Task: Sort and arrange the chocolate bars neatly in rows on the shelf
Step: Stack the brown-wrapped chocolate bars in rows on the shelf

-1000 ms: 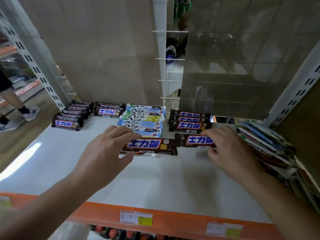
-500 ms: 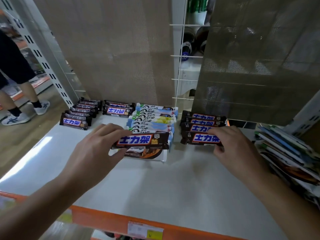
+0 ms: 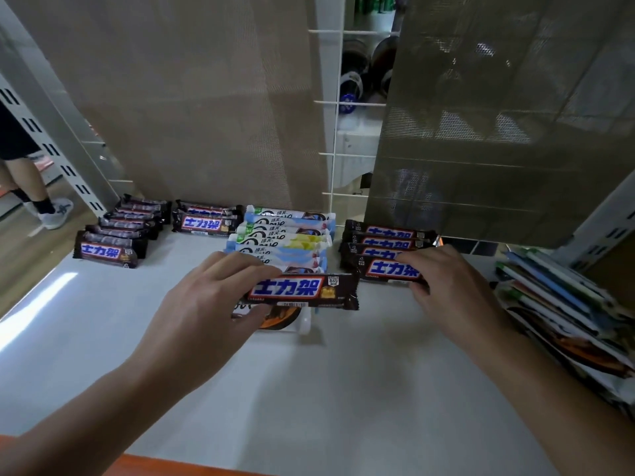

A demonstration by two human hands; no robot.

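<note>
Brown bar [image 3: 302,290], label up, left end clamped in left hand [image 3: 206,304] grip, held over near end of pale row [image 3: 285,235]; probably bound for a brown row. Second bar [image 3: 388,271] pinched in right hand [image 3: 453,290] grip, touching near end of right row [image 3: 388,233] on shelf [image 3: 343,389], apparently to extend it. Far-left row [image 3: 117,231] well apart. Partly hidden beneath held bar: pale wrapper [image 3: 288,322], kind unclear. Flat packs [image 3: 556,304] at right, cut off by frame edge.

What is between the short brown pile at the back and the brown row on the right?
A row of white and blue bars sits between the short brown pile and the brown row, seen in the head view.
</note>
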